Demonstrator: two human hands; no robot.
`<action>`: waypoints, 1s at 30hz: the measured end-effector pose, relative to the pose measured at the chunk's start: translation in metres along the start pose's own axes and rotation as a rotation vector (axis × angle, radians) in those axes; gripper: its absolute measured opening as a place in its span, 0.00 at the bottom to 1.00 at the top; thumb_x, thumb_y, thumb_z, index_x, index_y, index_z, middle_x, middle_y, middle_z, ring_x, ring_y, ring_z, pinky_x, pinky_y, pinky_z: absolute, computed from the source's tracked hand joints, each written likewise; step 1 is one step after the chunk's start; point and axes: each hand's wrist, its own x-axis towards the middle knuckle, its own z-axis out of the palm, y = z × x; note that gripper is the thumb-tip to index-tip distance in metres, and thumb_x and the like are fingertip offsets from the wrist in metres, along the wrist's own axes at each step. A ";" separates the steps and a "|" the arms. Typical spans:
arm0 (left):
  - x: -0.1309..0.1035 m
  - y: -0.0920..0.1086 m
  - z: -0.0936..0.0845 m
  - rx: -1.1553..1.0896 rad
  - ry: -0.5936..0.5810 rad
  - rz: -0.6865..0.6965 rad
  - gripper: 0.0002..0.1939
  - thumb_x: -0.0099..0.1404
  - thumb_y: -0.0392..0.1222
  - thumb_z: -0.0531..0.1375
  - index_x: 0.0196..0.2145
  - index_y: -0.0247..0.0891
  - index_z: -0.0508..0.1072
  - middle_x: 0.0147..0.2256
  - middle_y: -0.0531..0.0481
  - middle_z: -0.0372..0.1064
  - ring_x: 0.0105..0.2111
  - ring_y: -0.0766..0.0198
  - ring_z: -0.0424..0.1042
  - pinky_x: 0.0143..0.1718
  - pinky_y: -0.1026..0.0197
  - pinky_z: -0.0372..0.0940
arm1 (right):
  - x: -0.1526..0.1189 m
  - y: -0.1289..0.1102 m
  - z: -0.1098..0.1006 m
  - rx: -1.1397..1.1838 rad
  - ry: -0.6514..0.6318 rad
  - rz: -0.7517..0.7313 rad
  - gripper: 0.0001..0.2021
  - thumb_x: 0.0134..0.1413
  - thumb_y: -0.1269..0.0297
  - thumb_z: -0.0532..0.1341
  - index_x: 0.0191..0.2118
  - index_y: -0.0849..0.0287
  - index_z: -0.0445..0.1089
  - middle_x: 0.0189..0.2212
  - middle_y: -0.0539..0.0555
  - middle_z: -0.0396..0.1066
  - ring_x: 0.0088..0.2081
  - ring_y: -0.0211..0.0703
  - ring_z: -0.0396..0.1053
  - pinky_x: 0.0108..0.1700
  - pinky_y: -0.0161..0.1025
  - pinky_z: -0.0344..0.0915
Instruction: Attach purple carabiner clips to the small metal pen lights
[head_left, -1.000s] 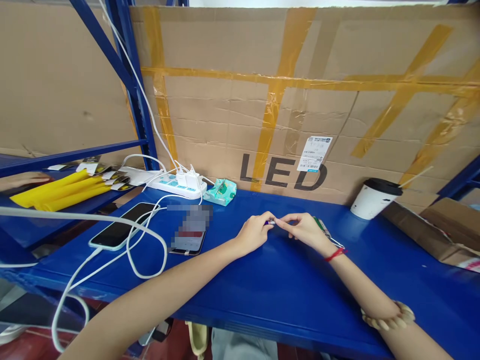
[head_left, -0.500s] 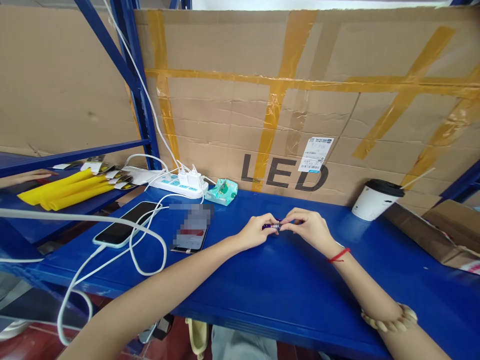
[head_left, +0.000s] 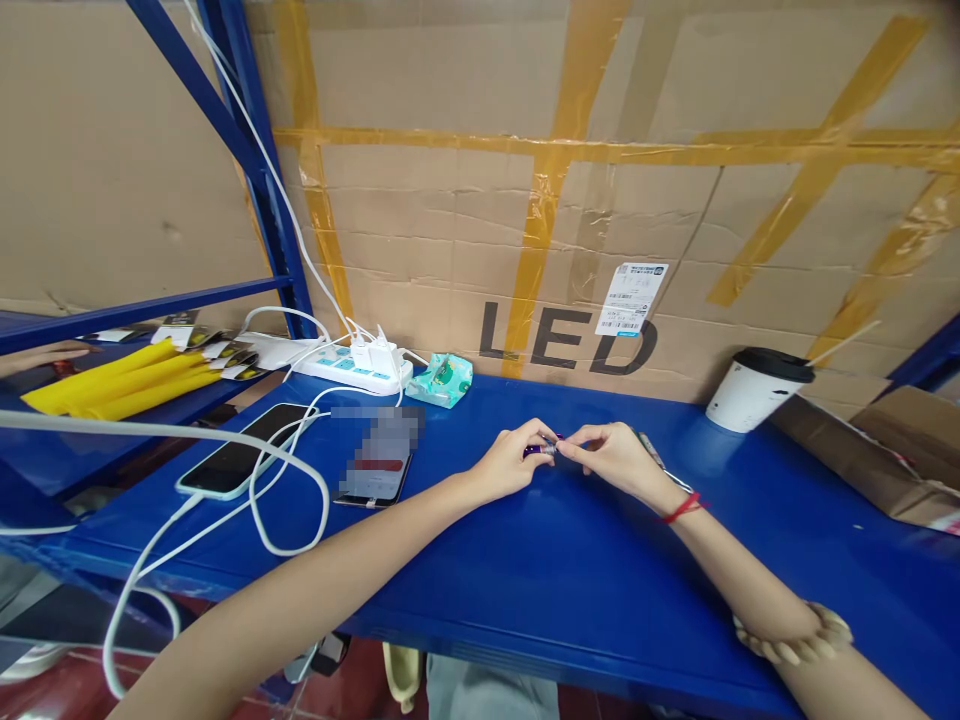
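My left hand is closed in a pinch round a small dark purple piece with a silvery end, held just over the blue table. What kind of thing it is, I cannot make out, since fingers cover most of it. Thumb and forefinger of my right hand are pinched together at the silvery end. Behind that hand lies a slim, partly hidden item with a pale edge. A red string and a beaded bracelet circle my right arm.
Two phones lie to the left among white cables. A power strip and a green packet stand behind them. A lidded paper cup and cardboard box are right. Another person's hand is near yellow rolls.
The camera view has shifted slightly. My right fingers have drawn closer together at the silvery end, and more of the slim item behind my right hand shows. My left hand keeps its grip.
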 end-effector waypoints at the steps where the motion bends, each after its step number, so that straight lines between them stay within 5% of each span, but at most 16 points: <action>1: 0.000 0.000 0.000 0.011 -0.004 0.009 0.07 0.59 0.30 0.54 0.37 0.37 0.64 0.32 0.51 0.72 0.36 0.66 0.73 0.41 0.65 0.63 | -0.001 -0.001 -0.001 0.023 -0.018 0.028 0.17 0.43 0.49 0.62 0.25 0.61 0.75 0.17 0.50 0.68 0.18 0.34 0.60 0.21 0.31 0.55; 7: 0.001 -0.004 0.003 0.028 0.015 0.039 0.09 0.59 0.31 0.55 0.38 0.37 0.66 0.35 0.50 0.73 0.39 0.65 0.72 0.42 0.66 0.63 | -0.005 -0.007 0.000 0.127 -0.058 0.201 0.21 0.36 0.45 0.64 0.19 0.62 0.72 0.11 0.47 0.59 0.16 0.30 0.52 0.17 0.30 0.47; 15: 0.004 -0.005 0.005 0.131 0.011 0.047 0.15 0.55 0.26 0.49 0.37 0.36 0.69 0.37 0.49 0.72 0.38 0.66 0.71 0.41 0.66 0.63 | -0.002 -0.002 0.014 0.151 -0.177 0.117 0.22 0.38 0.45 0.64 0.20 0.63 0.70 0.11 0.47 0.60 0.13 0.29 0.52 0.15 0.29 0.48; 30: 0.007 -0.003 0.004 0.058 0.173 -0.146 0.06 0.62 0.34 0.50 0.37 0.37 0.65 0.26 0.54 0.68 0.31 0.68 0.68 0.38 0.65 0.62 | 0.003 0.006 0.005 0.233 -0.187 0.130 0.17 0.42 0.53 0.64 0.33 0.63 0.75 0.26 0.54 0.73 0.26 0.36 0.68 0.22 0.29 0.67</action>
